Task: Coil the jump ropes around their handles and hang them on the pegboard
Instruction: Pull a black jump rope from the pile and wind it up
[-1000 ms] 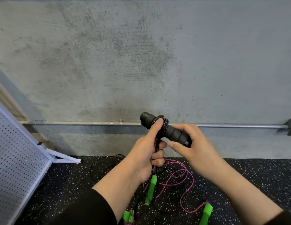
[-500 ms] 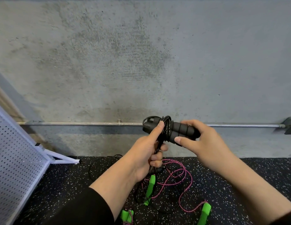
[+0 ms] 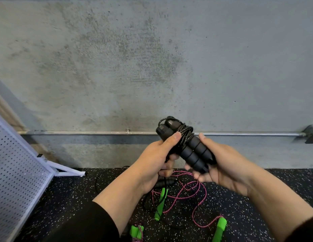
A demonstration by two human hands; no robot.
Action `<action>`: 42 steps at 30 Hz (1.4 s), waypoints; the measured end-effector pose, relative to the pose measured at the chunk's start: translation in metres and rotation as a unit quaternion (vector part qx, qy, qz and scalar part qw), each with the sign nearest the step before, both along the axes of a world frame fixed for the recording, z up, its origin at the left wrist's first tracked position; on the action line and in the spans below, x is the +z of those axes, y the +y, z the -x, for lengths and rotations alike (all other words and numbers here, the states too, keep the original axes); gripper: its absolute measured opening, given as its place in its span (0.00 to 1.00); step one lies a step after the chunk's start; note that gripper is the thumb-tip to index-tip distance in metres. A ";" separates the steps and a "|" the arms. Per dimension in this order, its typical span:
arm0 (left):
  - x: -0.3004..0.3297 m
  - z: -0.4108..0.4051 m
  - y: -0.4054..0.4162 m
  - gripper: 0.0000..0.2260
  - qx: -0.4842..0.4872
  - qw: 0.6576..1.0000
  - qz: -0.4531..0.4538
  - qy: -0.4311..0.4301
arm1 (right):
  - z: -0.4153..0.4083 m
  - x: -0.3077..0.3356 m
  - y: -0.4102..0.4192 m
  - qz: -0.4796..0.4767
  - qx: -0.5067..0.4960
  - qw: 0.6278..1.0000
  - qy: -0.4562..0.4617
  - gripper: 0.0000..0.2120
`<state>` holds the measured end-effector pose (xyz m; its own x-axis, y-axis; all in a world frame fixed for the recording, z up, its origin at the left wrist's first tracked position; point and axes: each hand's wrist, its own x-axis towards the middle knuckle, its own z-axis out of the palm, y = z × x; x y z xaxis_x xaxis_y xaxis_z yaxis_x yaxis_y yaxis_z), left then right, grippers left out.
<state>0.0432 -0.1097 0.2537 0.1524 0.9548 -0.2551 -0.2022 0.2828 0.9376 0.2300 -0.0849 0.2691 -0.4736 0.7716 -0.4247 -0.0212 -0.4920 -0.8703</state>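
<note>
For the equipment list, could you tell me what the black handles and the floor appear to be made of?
The black handles look like matte foam grips: ridged, segmented, no shine. The floor looks like black rubber matting, matte with white flecks; I cannot confirm either by sight alone.

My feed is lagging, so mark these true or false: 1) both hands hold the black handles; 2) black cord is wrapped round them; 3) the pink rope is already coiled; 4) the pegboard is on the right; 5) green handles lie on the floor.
1) True: the left hand and right hand grip the black handles.
2) True: black cord circles them.
3) False: the pink rope lies loose on the floor.
4) False: the pegboard leans at the left.
5) True: green handles.
</note>
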 end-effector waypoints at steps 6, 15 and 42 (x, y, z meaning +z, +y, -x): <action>0.007 0.004 0.004 0.17 -0.025 0.999 0.027 -0.016 | 0.007 -0.009 0.005 -0.205 -0.089 0.971 -0.080 0.17; 0.005 0.005 0.000 0.31 -0.046 0.996 0.066 -0.045 | 0.008 -0.013 0.002 -0.357 -0.047 0.887 -0.287 0.22; 0.002 -0.003 -0.001 0.15 0.031 0.993 0.112 -0.030 | 0.002 -0.015 0.004 -0.341 -0.004 0.900 -0.271 0.30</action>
